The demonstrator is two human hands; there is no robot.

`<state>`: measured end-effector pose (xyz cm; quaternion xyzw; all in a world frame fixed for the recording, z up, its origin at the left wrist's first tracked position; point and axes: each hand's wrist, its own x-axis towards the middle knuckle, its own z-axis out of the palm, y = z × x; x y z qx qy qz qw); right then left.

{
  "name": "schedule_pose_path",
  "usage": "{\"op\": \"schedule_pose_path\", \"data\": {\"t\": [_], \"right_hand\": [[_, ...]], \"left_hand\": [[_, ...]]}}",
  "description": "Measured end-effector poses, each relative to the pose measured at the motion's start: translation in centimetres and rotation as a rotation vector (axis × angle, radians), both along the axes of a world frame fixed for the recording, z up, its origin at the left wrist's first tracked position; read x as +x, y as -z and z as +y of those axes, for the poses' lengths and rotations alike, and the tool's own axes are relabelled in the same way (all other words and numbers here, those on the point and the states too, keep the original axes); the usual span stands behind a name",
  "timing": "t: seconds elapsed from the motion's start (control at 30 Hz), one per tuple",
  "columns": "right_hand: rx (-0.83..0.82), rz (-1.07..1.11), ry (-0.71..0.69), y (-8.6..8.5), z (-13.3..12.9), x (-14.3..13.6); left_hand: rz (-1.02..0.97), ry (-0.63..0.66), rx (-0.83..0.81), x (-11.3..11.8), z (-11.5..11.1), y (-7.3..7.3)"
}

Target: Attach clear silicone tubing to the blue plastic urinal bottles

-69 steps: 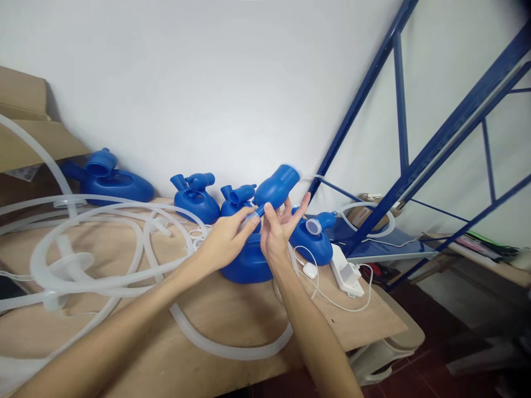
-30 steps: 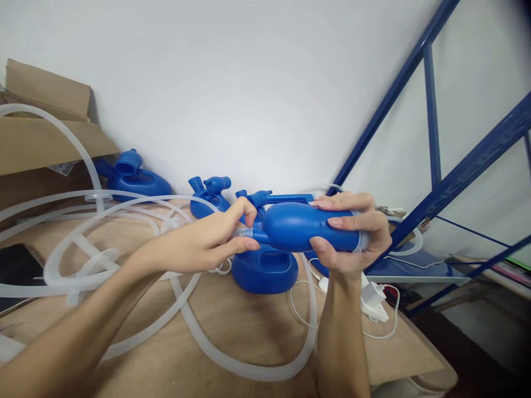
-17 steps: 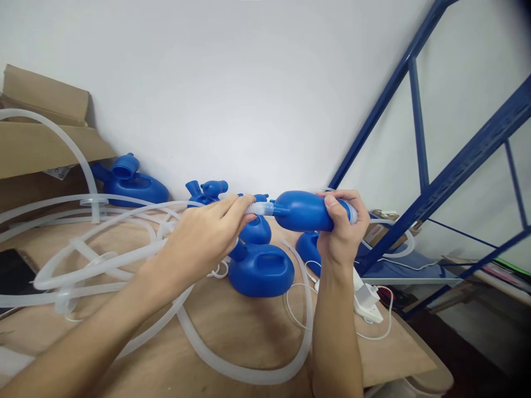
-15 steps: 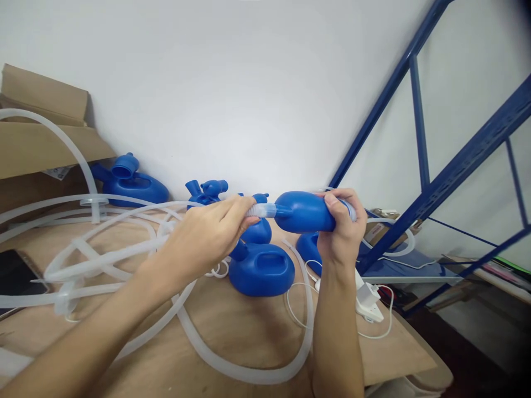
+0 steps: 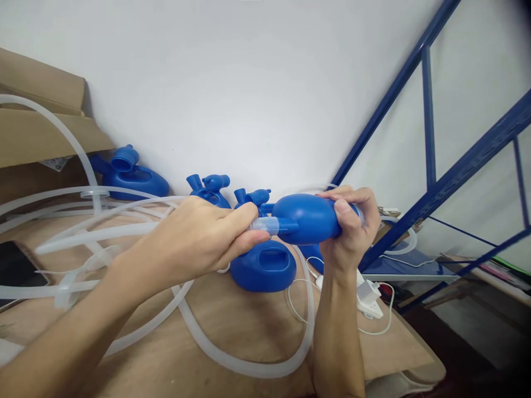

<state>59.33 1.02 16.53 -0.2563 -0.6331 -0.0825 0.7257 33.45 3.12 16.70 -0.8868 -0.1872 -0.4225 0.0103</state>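
My left hand [image 5: 211,232] pinches the end of a translucent tube [image 5: 265,225], which fits over the narrow spout of a blue plastic bottle [image 5: 307,218]. The bottle is held up on its side above the table, its far end gripped by my right hand [image 5: 352,221]. Below it, a second blue bottle with a handle opening [image 5: 263,268] lies on the table. Fingers of my right hand hide part of the held bottle's right end, where something clear shows.
More blue bottles [image 5: 136,182] stand along the wall. Looped translucent tubing [image 5: 249,369] covers much of the wooden table [image 5: 232,326]. A cardboard box [image 5: 45,127] and dark phone [image 5: 20,271] are left; a white power strip [image 5: 369,301] and blue metal frame [image 5: 448,177] are right.
The held bottle has turned and sits slightly lower at its spout end. My left fingers have shifted along the tube end, with the thumb now stretched toward the spout. The view has moved slightly.
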Motion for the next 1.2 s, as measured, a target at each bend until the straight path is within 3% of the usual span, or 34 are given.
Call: {"op": "schedule_pose_path", "data": {"t": [0.27, 0.43, 0.53, 0.67, 0.73, 0.83, 1.0, 1.1, 1.2], "right_hand": [[0.327, -0.146, 0.054, -0.6, -0.6, 0.2], [0.473, -0.263, 0.133, -1.1, -0.7, 1.5], [0.476, -0.314, 0.198, -1.2, -0.5, 1.9], [0.400, -0.245, 0.151, -0.8, -0.5, 1.3], [0.334, -0.219, 0.133, -0.5, -0.4, 1.0], [0.238, -0.213, 0.141, -0.3, 0.0, 0.7], [0.181, -0.068, 0.041, -0.2, 1.3, 0.7], [0.168, -0.075, 0.036, -0.1, 1.4, 0.5], [0.190, -0.101, 0.087, -0.2, 0.6, 0.1]], "left_hand": [[0.084, 0.278, -0.390, 0.6, -0.2, -0.6], [0.095, 0.403, -0.558, 1.0, -0.1, 0.0], [0.087, 0.444, -0.688, 1.4, 0.1, 0.5], [0.010, 0.446, -0.824, 1.7, 0.5, 0.6], [-0.026, 0.366, -0.725, 1.4, 0.8, 0.4], [0.057, 0.187, -0.402, 0.7, 1.3, 0.3], [0.164, -0.045, 0.049, 0.7, 1.4, 1.2], [0.162, -0.057, 0.215, 1.2, 1.2, 1.6], [0.164, 0.006, 0.254, 1.5, 1.2, 1.8]]}}
